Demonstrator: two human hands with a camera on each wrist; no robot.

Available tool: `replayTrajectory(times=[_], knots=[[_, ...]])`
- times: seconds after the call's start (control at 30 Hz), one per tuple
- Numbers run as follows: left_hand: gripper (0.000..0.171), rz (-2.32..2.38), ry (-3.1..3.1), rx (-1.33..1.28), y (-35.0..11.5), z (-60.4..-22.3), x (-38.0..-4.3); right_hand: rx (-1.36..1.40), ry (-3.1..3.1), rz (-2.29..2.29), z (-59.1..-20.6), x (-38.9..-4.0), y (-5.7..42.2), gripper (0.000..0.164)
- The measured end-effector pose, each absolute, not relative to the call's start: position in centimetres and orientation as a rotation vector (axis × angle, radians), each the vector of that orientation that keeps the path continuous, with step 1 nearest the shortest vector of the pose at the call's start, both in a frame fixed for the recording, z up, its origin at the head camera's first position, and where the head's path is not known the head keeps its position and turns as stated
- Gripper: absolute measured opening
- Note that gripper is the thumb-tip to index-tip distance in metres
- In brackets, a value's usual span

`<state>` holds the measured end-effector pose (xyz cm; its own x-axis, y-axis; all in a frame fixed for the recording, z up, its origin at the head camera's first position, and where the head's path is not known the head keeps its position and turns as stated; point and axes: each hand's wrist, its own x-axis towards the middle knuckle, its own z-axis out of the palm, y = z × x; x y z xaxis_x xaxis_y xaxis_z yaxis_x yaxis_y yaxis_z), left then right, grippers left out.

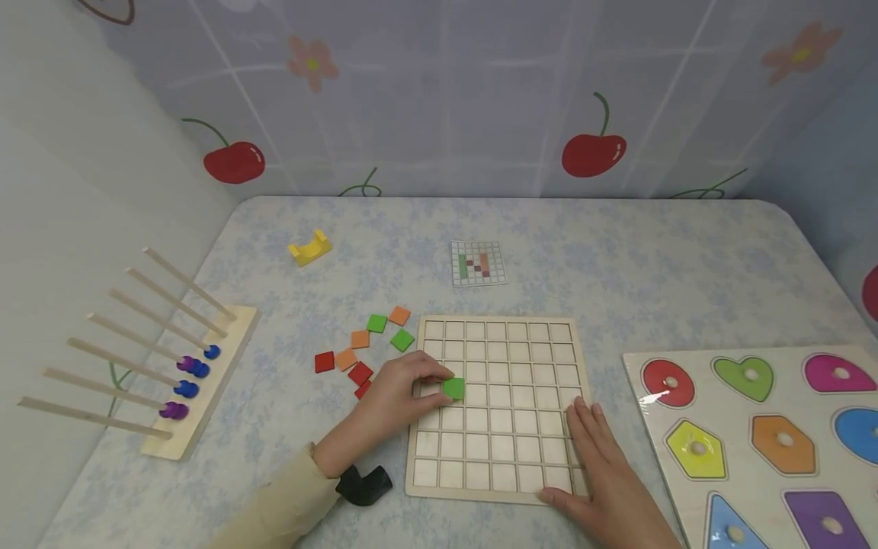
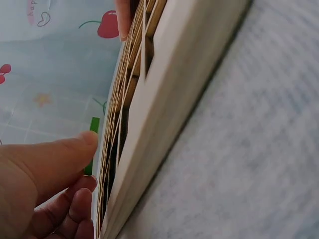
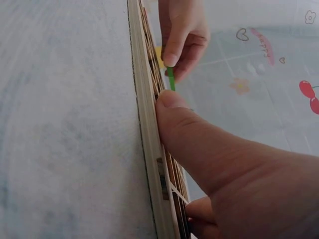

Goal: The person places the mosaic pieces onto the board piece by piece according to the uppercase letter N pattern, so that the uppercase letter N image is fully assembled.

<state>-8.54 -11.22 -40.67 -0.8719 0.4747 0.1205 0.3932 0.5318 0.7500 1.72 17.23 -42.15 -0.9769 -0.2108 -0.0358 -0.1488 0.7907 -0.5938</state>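
Observation:
A wooden grid board [image 1: 503, 422] with square cells lies flat on the table. My left hand [image 1: 394, 393] pinches a small green square tile [image 1: 454, 389] between thumb and fingers over the board's left part. In the left wrist view the green tile [image 2: 94, 125] stands out beyond the thumb, slightly off the grid. My right hand [image 1: 610, 484] rests on the board's right edge with its fingers extended; the right wrist view shows its thumb [image 3: 172, 107] on the rim. Loose green, orange and red tiles [image 1: 360, 339] are scattered left of the board.
A small printed pattern card [image 1: 479, 264] lies behind the board. To the left stand a peg rack [image 1: 206, 381] with beads and a yellow curved block [image 1: 311, 248]. A shape puzzle [image 1: 748, 412] with knobs is at right. Something black [image 1: 363, 486] sits by the left wrist.

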Motion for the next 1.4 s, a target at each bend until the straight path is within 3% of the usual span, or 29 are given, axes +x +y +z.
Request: replayTrajectory(times=[0.83,1.4], knots=[[0.028,1.085,2.714,0.784,-11.3,-40.8,-8.1,-0.304,2.892,-0.91,-42.4,1.9,17.2,0.107],[0.024,1.285,2.749,0.699,-12.9,-40.6,-9.6,-0.247,2.839,-0.86,-42.0,1.5,17.2,0.109]])
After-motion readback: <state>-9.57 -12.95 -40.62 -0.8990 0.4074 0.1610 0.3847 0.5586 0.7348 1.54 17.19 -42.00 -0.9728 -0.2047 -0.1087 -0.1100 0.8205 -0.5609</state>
